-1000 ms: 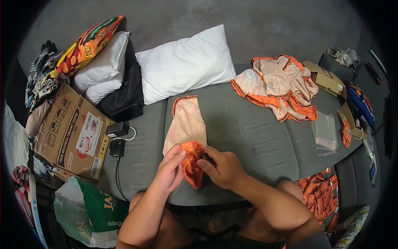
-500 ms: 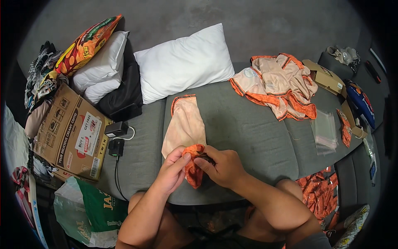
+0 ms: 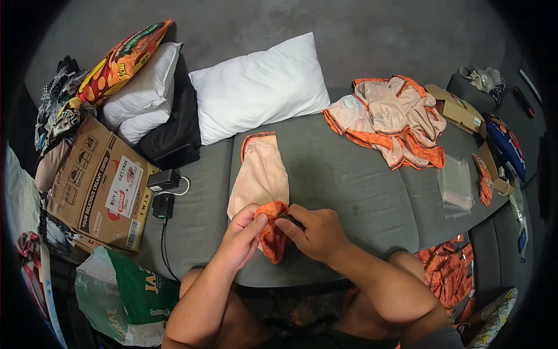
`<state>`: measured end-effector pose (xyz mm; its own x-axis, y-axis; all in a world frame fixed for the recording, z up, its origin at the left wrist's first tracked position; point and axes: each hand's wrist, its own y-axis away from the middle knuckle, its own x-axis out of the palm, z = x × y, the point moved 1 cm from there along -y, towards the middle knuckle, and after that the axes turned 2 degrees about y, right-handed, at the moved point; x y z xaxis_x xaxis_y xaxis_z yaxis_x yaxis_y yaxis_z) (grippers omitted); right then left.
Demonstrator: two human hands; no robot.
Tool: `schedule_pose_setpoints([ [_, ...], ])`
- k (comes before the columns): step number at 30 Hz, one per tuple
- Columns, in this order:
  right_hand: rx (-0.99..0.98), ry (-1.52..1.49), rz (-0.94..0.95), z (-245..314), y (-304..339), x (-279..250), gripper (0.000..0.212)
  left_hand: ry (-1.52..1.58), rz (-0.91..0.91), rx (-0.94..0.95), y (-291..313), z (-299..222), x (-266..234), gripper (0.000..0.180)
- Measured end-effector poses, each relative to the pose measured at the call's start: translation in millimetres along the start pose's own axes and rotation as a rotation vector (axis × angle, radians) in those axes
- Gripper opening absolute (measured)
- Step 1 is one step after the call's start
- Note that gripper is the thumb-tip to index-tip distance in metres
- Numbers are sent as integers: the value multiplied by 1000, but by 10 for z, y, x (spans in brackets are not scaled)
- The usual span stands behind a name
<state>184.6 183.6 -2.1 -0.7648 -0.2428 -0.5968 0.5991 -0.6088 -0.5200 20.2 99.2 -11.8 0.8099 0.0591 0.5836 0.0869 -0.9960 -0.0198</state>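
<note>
A pale peach garment piece with orange trim (image 3: 263, 168) lies lengthwise on the grey sofa seat (image 3: 349, 192). Its near end is an orange, bunched fabric part, pinched by my left hand (image 3: 240, 237) between thumb and fingers. Right beside it, my right hand (image 3: 317, 234) is closed around a small dark tool (image 3: 292, 221), its tip close to the orange fabric. Most of that tool is hidden by my fingers, so its exact kind does not show.
A white pillow (image 3: 258, 87) leans at the back. Farther right lie a peach-and-orange garment (image 3: 395, 119), clear plastic sleeves (image 3: 455, 183) and an open cardboard box (image 3: 456, 107). Left are a large carton (image 3: 96, 186), black power adapters (image 3: 163, 205) with a cable, and a green-white bag (image 3: 131, 296).
My right hand has shifted slightly to the right, with the dark tool now a little lower beside the orange fabric. My left hand keeps its pinch in nearly the same place.
</note>
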Motion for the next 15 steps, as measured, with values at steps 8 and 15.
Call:
schedule_pose_setpoints([
  [8, 16, -30, -1, 8, 7, -42, 41, 7, 15, 1, 10, 1, -5, 16],
  [15, 23, -61, 14, 20, 9, -47, 38, 25, 15, 13, 1, -5, -15, 17],
])
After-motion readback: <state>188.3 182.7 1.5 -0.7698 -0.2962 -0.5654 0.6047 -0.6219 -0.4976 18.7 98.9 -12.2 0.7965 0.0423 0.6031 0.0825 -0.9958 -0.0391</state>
